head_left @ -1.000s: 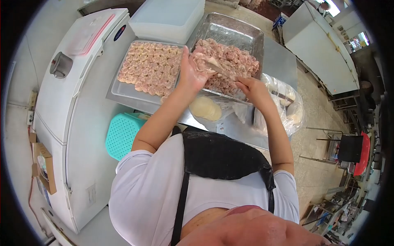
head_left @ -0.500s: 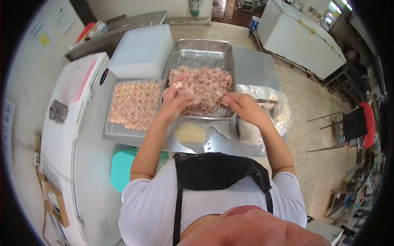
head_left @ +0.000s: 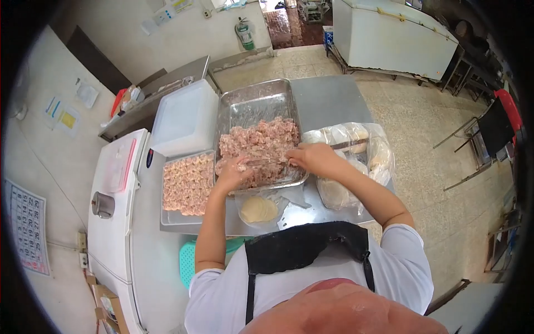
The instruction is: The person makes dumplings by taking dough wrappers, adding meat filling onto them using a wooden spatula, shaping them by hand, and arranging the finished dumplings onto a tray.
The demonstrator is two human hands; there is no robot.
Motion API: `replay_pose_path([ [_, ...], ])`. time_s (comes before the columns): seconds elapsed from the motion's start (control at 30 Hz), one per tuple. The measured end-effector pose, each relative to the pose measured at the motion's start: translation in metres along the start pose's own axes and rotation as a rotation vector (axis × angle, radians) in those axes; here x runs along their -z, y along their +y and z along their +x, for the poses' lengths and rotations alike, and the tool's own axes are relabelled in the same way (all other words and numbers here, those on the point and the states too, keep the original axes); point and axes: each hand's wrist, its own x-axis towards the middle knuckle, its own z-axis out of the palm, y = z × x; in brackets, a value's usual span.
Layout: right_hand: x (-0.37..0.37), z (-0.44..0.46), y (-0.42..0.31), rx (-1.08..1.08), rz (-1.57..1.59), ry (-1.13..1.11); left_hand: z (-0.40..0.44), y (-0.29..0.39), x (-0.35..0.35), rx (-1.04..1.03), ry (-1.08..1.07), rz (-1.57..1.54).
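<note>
A deep metal tray (head_left: 289, 100) holds a mound of raw ground meat (head_left: 261, 136). My left hand (head_left: 232, 175) is low over the near left part of the mound, its fingers curled, with bits of meat on them. At the tray's near right side, my right hand (head_left: 312, 158) has its fingers pinched together. Between the two hands a glossy clear plastic film (head_left: 264, 162) seems to stretch across the meat; its edges are hard to make out. Just in front of the tray lies a stack of pale round wrappers (head_left: 259, 209) on plastic.
Left of the metal tray, a shallow tray holds rows of filled dumplings (head_left: 188, 183). Behind it stand stacked translucent containers (head_left: 186, 117). A plastic bag of pale rounds (head_left: 361, 150) sits on the right of the metal table (head_left: 328, 94). A teal basket (head_left: 187, 264) is below.
My left hand has come down from above the mound, where it had a clump of meat, to the near left of the tray. My right hand stays at the tray's right side. The view has shifted.
</note>
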Motion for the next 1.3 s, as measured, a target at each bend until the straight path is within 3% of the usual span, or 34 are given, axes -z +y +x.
replay_pose_path([
  [0.07,-0.017,-0.001,-0.015,-0.013,-0.053,0.143,0.005,-0.02,-0.012,0.085,0.043,-0.086],
  [0.13,-0.047,0.002,-0.012,0.074,0.009,0.177,0.005,-0.032,-0.021,0.329,0.0,-0.432],
  [0.17,-0.069,0.006,0.0,-0.023,0.066,0.099,0.006,-0.025,-0.02,0.333,-0.004,-0.428],
  [0.2,-0.077,0.003,0.011,-0.026,0.074,0.1,0.008,-0.012,-0.016,0.354,-0.066,-0.227],
  [0.23,-0.078,0.0,0.027,-0.085,-0.023,0.013,0.01,0.002,-0.011,0.37,-0.119,-0.027],
  [0.27,-0.073,0.001,0.044,-0.138,-0.129,-0.068,0.008,0.017,-0.007,0.364,-0.106,-0.022],
  [0.33,-0.053,-0.009,0.05,-0.177,-0.031,-0.079,-0.007,0.039,0.001,0.29,0.085,-0.253],
  [0.37,-0.038,-0.013,0.048,-0.207,0.05,-0.103,-0.006,0.039,0.003,0.285,0.081,-0.247],
  [0.4,-0.024,-0.018,0.043,-0.211,0.051,-0.1,-0.005,0.038,0.004,0.068,0.181,-0.151],
  [0.43,-0.01,-0.021,0.037,-0.196,0.253,-0.055,-0.005,0.038,0.005,-0.148,0.284,-0.056],
  [0.47,0.0,-0.02,0.034,-0.173,0.454,-0.011,-0.005,0.035,0.004,-0.151,0.29,-0.054],
  [0.57,-0.006,-0.017,0.004,0.037,0.591,0.05,-0.007,0.029,0.007,-0.04,0.169,-0.057],
  [0.63,-0.016,-0.014,0.002,0.066,0.593,-0.024,-0.003,0.037,0.01,-0.215,-0.039,-0.121],
  [0.67,-0.018,-0.013,0.002,0.09,0.592,-0.097,-0.004,0.037,0.008,-0.217,-0.038,-0.119],
  [0.7,-0.016,-0.012,0.006,0.09,0.589,-0.095,-0.005,0.035,0.005,-0.174,-0.02,-0.019],
  [0.77,-0.008,-0.01,0.013,0.111,0.271,0.07,-0.007,0.032,-0.001,-0.122,-0.007,0.077],
  [0.83,-0.012,-0.014,-0.008,0.087,0.21,0.111,-0.009,0.029,-0.008,0.304,0.057,-0.176],
  [0.93,-0.044,-0.01,-0.008,0.094,0.147,0.14,-0.005,-0.005,-0.018,0.378,-0.019,-0.211],
  [0.97,-0.058,-0.008,0.008,-0.011,0.058,0.072,-0.006,-0.013,-0.024,0.242,0.048,0.071],
  [1.03,-0.062,-0.011,0.035,-0.207,-0.044,-0.159,-0.018,0.0,-0.018,0.137,0.086,-0.004],
  [1.07,-0.06,-0.017,0.036,-0.214,-0.036,-0.162,-0.024,0.006,-0.011,0.024,0.115,-0.065],
  [1.17,-0.027,-0.029,0.018,-0.283,0.031,-0.153,-0.035,-0.003,0.008,0.068,0.075,-0.223],
  [1.23,-0.002,-0.031,-0.003,-0.262,0.371,0.07,-0.043,0.029,0.026,-0.039,0.15,-0.196],
  [1.3,0.017,-0.025,-0.042,-0.175,0.488,0.072,-0.052,0.035,0.037,-0.146,0.233,-0.156],
])
